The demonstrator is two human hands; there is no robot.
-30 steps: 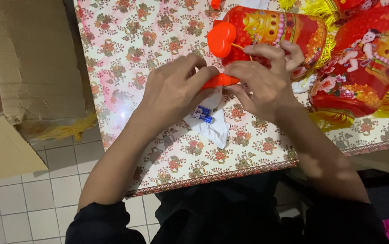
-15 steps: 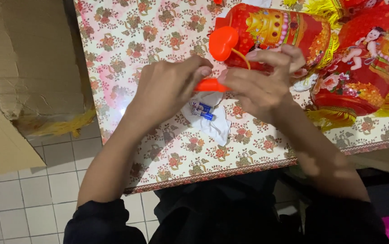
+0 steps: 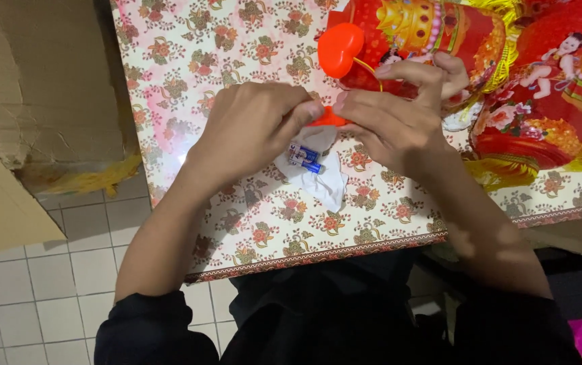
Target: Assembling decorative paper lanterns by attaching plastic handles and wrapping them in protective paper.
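**Both hands pinch an orange stick at the middle of the flowered table**

We see the table [image 3: 189,81], covered in a floral cloth, with its near edge running just in front of our body and its left edge dropping to a white tiled floor [image 3: 27,290]. Left of that edge lies torn cardboard [image 3: 41,81]. The left half of the cloth is bare; the right half is crowded by a red paper lantern [image 3: 433,34] and a second red lantern [image 3: 548,101] with yellow fringe, so open room lies to the left and toward us.

Our left hand [image 3: 254,132] and right hand [image 3: 396,125] meet at the table's centre. Between their fingertips sits a thin orange plastic piece [image 3: 328,120], pinched from both sides, most of it hidden by the fingers. The right hand's upper fingers curl against the first lantern. An orange heart-shaped part [image 3: 340,49] stands just above the hands, touching the lantern.

Directly below the fingertips lies a white wrapper [image 3: 328,179] bearing two small blue batteries [image 3: 306,157], close to the hands but not touched by them.
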